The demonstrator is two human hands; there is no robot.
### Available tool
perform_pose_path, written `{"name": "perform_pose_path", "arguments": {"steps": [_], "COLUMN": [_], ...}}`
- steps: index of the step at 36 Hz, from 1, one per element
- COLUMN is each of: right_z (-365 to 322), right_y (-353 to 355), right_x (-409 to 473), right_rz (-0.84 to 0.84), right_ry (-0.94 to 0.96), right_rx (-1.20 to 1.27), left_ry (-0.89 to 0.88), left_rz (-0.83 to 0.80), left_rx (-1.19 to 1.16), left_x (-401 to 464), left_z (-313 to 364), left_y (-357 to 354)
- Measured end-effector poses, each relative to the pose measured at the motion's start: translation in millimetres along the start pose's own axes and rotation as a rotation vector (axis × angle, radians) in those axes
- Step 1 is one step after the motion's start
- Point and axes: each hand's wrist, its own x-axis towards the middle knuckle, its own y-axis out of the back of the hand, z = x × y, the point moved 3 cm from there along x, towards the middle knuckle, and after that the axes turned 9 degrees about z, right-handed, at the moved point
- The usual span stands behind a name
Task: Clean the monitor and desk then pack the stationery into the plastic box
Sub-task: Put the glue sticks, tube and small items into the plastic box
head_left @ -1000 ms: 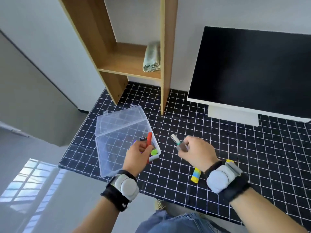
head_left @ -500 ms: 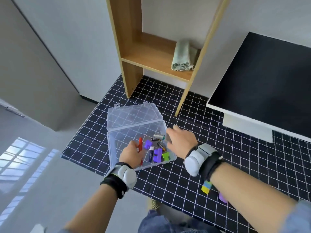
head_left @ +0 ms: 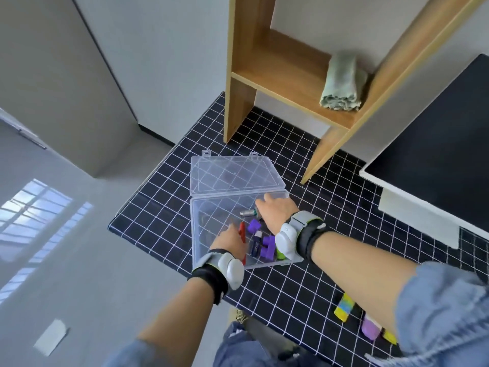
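A clear plastic box [head_left: 194, 234] lies open on the black grid desk mat [head_left: 164, 221], its lid [head_left: 232, 176] folded back flat. My left hand [head_left: 229, 242] is inside the box at the near left, closed on a red pen [head_left: 241, 229]. My right hand [head_left: 278, 211] reaches in from the right and grips a silver and green marker [head_left: 248, 213] low over the box floor. Purple pieces [head_left: 266, 248], a purple tube [head_left: 256, 243] and a green piece [head_left: 280, 254] lie in the box. The black monitor [head_left: 436, 154] stands at the right.
A yellow and blue bar [head_left: 344, 307], a purple piece [head_left: 370, 327] and a yellow piece [head_left: 390, 336] lie on the mat near my right forearm. A wooden shelf [head_left: 264, 75] behind the box holds a folded green cloth [head_left: 342, 83]. The desk's left edge drops to the floor.
My right hand carried the marker from the mat to over the box and then lower inside it. My left hand sank into the box with the red pen. The view turned left.
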Motion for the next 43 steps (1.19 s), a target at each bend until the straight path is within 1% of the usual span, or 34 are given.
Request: {"name": "perform_pose_path", "arguments": {"steps": [3, 8, 12, 18, 24, 28, 32, 35, 37, 42, 43], "right_z": [0, -1, -5, -8, -8, -5, -3, 4, 13, 28, 34], "right_y": [-10, -24, -29, -38, -39, -32, -24, -21, -19, -15, -15], "right_x": [11, 26, 28, 25, 20, 14, -1, -19, -37, -72, -83], "right_rz": [-0.07, -0.162, -0.194, -0.156, -0.17, -0.156, -0.063, 0.101, 0.206, 0.394, 0.421], "right_ry": [-0.012, -0.096, -0.127, -0.154, -0.188, -0.222, -0.222, -0.214, -0.243, -0.302, -0.334], "right_rx": [0.009, 0.081, 0.127, 0.164, 0.212, 0.201, 0.215, 0.252, 0.311, 0.431, 0.453], "left_ry": [0.024, 0.038, 0.023, 0.024, 0.05, 0.047, 0.043, 0.028, -0.007, -0.054, -0.088], "left_rz": [-0.019, -0.044, -0.044, -0.088, -0.128, -0.142, -0.112, -0.089, -0.073, 0.017, 0.03], "left_rx": [-0.006, -0.012, 0.003, -0.004, -0.015, -0.02, -0.036, -0.041, -0.044, -0.118, -0.131], "left_x": [4, 7, 6, 2, -4, -6, -8, -11, -16, -25, -30], "left_z": [-3, -3, -3, -2, -1, 2, 3, 6, 13, 21, 27], "left_y": [-5, -9, -11, -8, -4, -1, 2, 6, 9, 16, 19]}}
